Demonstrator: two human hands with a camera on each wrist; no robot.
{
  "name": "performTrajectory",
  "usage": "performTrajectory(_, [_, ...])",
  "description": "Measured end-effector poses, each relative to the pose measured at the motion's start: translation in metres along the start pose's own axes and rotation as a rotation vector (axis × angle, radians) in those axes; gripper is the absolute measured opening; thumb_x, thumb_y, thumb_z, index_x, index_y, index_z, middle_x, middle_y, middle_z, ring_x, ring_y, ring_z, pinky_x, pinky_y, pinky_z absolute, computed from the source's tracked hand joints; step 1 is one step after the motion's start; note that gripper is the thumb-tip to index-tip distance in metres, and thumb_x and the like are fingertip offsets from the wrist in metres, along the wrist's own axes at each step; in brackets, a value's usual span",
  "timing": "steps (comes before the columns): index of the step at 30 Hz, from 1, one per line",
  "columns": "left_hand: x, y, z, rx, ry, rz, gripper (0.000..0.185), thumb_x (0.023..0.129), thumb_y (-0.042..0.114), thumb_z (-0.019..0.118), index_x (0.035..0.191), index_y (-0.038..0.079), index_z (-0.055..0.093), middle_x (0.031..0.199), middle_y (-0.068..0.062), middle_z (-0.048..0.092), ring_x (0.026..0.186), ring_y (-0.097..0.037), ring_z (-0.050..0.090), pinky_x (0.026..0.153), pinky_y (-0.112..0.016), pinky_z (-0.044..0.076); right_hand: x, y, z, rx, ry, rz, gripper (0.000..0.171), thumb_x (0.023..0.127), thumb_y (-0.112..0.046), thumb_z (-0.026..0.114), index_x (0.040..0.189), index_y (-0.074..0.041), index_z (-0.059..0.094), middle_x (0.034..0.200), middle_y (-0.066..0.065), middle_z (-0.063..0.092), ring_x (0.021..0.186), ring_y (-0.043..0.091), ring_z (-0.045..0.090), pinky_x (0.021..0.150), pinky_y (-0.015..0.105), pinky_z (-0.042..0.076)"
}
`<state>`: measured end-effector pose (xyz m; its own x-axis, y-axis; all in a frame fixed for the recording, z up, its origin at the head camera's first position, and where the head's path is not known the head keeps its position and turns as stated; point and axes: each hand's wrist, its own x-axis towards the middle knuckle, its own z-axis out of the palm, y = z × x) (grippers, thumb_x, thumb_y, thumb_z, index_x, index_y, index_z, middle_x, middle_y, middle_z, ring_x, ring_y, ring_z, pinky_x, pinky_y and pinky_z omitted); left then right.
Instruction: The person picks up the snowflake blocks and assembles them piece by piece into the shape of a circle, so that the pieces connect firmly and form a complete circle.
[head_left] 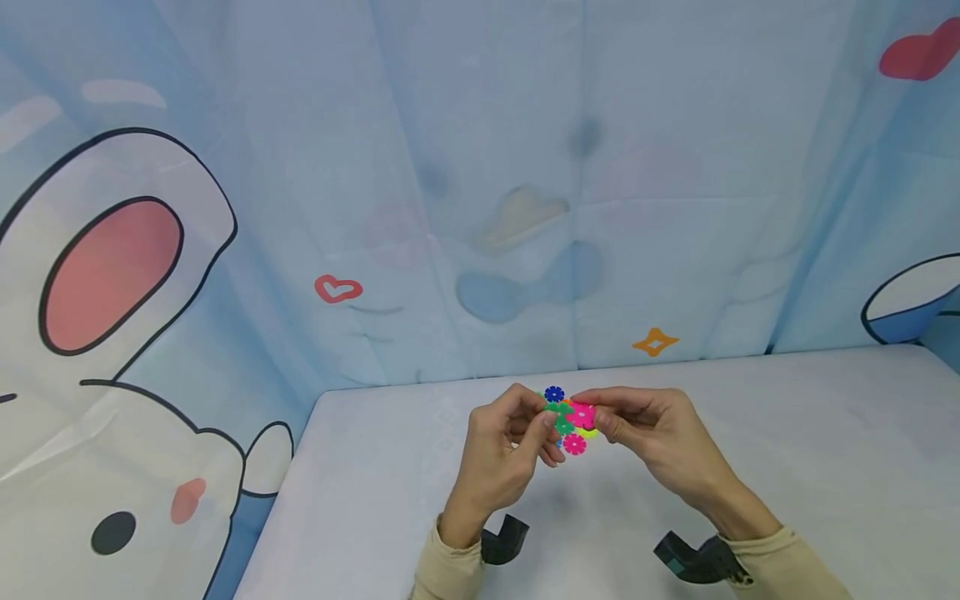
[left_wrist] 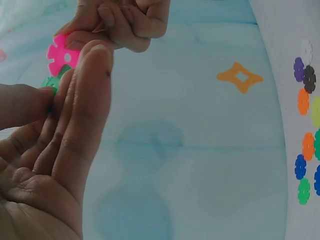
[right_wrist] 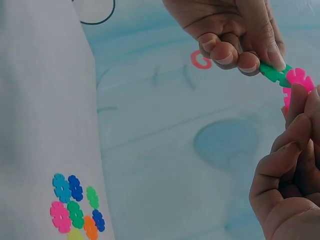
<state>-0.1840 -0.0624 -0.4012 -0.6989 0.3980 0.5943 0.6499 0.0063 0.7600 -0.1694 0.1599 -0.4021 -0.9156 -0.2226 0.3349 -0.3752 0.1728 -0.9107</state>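
With both hands, left (head_left: 502,446) and right (head_left: 652,433), I pinch the cluster of plastic flower discs (head_left: 570,417) above the tabletop (head_left: 825,450).

soft, even light fills all three views with no glare, and the head view shows only a faint shadow on the white desk (head_left: 787,433) under the hands. the head view bends at its edges, so the desk's far edge curves and the cartoon curtain (head_left: 420,167) stretches outward, while the small plastic pieces between the hands stay fairly sharp. in the left wrist view the near fingers (left_wrist: 82,115) are large and slightly soft, and in the right wrist view the loose pieces (right_wrist: 75,212) on the desk look mildly blurred.
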Motion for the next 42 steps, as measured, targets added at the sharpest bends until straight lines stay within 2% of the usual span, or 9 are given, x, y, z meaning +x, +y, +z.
performTrajectory(6, [-0.001, -0.001, -0.007, -0.032, -0.034, -0.124, 0.009, 0.107, 0.003, 0.060, 0.106, -0.005, 0.064, 0.079, -0.025, 0.069, 0.059, -0.034, 0.072, 0.059, -0.034, 0.065, 0.003, 0.000, 0.005, -0.048, -0.022, -0.003, 0.025, 0.102, -0.014, 0.071, 0.127, -0.009, 0.076, 0.110, 0.000, 0.079, 0.087, 0.014, 0.073, 0.080, 0.024, 0.062])
performTrajectory(12, [0.001, -0.011, -0.022, -0.052, 0.000, -0.183, 0.016, 0.109, 0.008, 0.059, 0.107, -0.007, 0.064, 0.082, -0.028, 0.070, 0.063, -0.043, 0.072, 0.062, -0.038, 0.066, 0.012, 0.018, 0.006, -0.285, 0.008, -0.015, 0.033, 0.104, -0.021, 0.071, 0.136, -0.012, 0.071, 0.094, -0.001, 0.073, 0.075, 0.010, 0.067, 0.067, 0.025, 0.058])
performTrajectory(15, [0.002, -0.015, -0.029, -0.070, 0.034, -0.189, 0.015, 0.108, 0.005, 0.059, 0.107, -0.009, 0.063, 0.083, -0.032, 0.070, 0.063, -0.036, 0.074, 0.062, -0.040, 0.066, 0.017, 0.041, 0.007, -0.454, -0.038, 0.038, 0.040, 0.100, -0.022, 0.076, 0.136, -0.007, 0.069, 0.098, 0.002, 0.073, 0.072, 0.008, 0.062, 0.062, 0.023, 0.054])
performTrajectory(20, [0.002, -0.017, -0.036, -0.112, 0.051, -0.190, 0.015, 0.107, 0.003, 0.058, 0.106, -0.012, 0.061, 0.085, -0.034, 0.071, 0.064, -0.014, 0.076, 0.064, -0.042, 0.067, 0.015, 0.079, 0.014, -0.651, -0.250, 0.176, 0.058, 0.094, -0.029, 0.082, 0.144, -0.008, 0.064, 0.104, 0.009, 0.064, 0.074, 0.011, 0.051, 0.060, 0.025, 0.044])
performTrajectory(23, [0.002, -0.017, -0.036, -0.118, 0.049, -0.195, 0.014, 0.107, 0.003, 0.058, 0.106, -0.011, 0.061, 0.086, -0.035, 0.071, 0.064, -0.012, 0.075, 0.065, -0.042, 0.067, 0.012, 0.089, 0.019, -0.682, -0.307, 0.242, 0.060, 0.093, -0.031, 0.083, 0.147, -0.012, 0.063, 0.099, 0.008, 0.054, 0.073, 0.015, 0.048, 0.060, 0.028, 0.041])
performTrajectory(28, [0.001, -0.014, -0.033, -0.090, 0.042, -0.215, 0.014, 0.107, 0.004, 0.059, 0.107, -0.010, 0.062, 0.086, -0.033, 0.071, 0.064, -0.031, 0.076, 0.065, -0.040, 0.067, 0.012, 0.094, 0.025, -0.725, -0.300, 0.268, 0.053, 0.093, -0.026, 0.083, 0.142, -0.014, 0.069, 0.101, 0.009, 0.051, 0.073, 0.016, 0.047, 0.059, 0.027, 0.039])
performTrajectory(31, [0.001, -0.012, -0.032, -0.072, 0.038, -0.218, 0.013, 0.108, 0.005, 0.060, 0.107, -0.008, 0.063, 0.085, -0.030, 0.071, 0.064, -0.038, 0.075, 0.065, -0.041, 0.067, 0.011, 0.095, 0.025, -0.737, -0.278, 0.261, 0.044, 0.090, -0.023, 0.086, 0.132, -0.013, 0.076, 0.102, 0.008, 0.054, 0.077, 0.016, 0.049, 0.062, 0.026, 0.042])
performTrajectory(37, [-0.002, -0.011, -0.033, -0.060, 0.045, -0.216, 0.012, 0.107, 0.006, 0.060, 0.107, -0.006, 0.064, 0.084, -0.028, 0.072, 0.063, -0.036, 0.075, 0.065, -0.040, 0.067, 0.012, 0.094, 0.027, -0.733, -0.206, 0.214, 0.020, 0.082, -0.013, 0.092, 0.100, -0.012, 0.085, 0.096, 0.000, 0.067, 0.085, 0.014, 0.058, 0.071, 0.030, 0.054])
performTrajectory(42, [-0.005, -0.010, -0.034, -0.062, 0.048, -0.226, 0.012, 0.108, 0.007, 0.060, 0.107, -0.005, 0.065, 0.085, -0.028, 0.072, 0.063, -0.034, 0.075, 0.065, -0.040, 0.067, 0.012, 0.097, 0.028, -0.722, -0.165, 0.263, 0.025, 0.076, -0.015, 0.096, 0.093, -0.011, 0.079, 0.085, -0.003, 0.070, 0.080, 0.015, 0.060, 0.072, 0.035, 0.057])
